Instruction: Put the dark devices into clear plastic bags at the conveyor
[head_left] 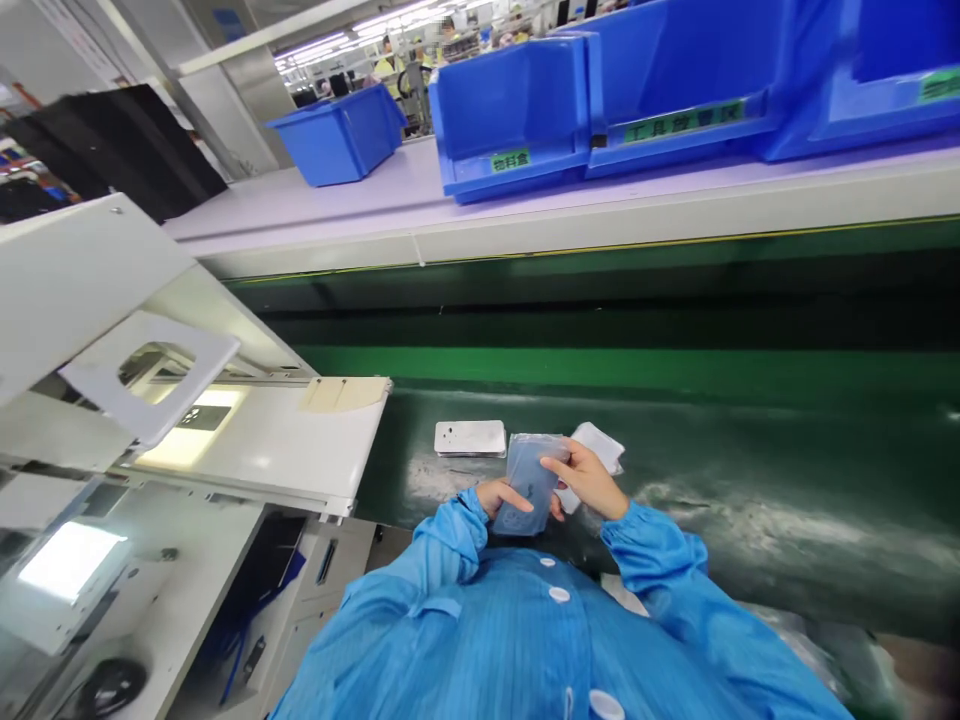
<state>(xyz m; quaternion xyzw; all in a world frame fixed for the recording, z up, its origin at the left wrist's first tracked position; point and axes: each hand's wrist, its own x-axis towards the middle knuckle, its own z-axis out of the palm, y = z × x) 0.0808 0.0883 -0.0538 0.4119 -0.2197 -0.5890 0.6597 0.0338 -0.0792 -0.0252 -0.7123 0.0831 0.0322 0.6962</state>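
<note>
In front of my body I hold a bluish flat panel with rounded corners [528,480], with clear film at its top edge; it looks like a phone back cover. My left hand [507,497] grips it from the left, thumb across its face and fingertips showing past the right edge. My right hand [589,478] pinches its upper right edge. Left of it on the green surface lies a small stack of white phone-shaped plates [470,438] with dark holes at one end. Partly behind my right hand are white flat pieces [600,445].
The green work surface [712,440] runs off to the right. At left stands a white machine [300,430] with a lit panel and a white frame. Blue bins [517,110] line the raised shelf behind. Clear plastic bags [825,650] lie at lower right.
</note>
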